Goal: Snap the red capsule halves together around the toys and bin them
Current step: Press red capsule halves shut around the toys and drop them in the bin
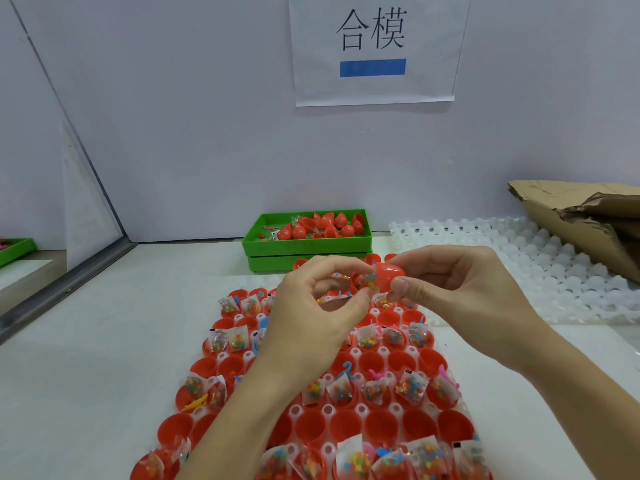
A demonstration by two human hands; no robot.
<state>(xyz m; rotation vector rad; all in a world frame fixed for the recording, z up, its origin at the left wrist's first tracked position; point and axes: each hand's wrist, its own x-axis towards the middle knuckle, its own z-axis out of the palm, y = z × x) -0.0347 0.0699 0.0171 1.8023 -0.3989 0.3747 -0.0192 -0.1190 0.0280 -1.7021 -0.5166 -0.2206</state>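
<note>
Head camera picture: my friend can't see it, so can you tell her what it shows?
Two hands meet above a tray of red capsule halves: the right hand pinches a red capsule half holding a candy packet, the left hand pinches beside it. A green bin of closed capsules sits behind.

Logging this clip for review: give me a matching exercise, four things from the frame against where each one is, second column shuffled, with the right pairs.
Things:
1. red capsule
2. green bin
3. cardboard
4. paper sign

Places:
A. on the wall, top centre
B. far right, lying on the white tray
C. pinched in the right hand, close to the left hand
D. at the back of the table, against the wall

Pairs: 1-C, 2-D, 3-B, 4-A
</note>
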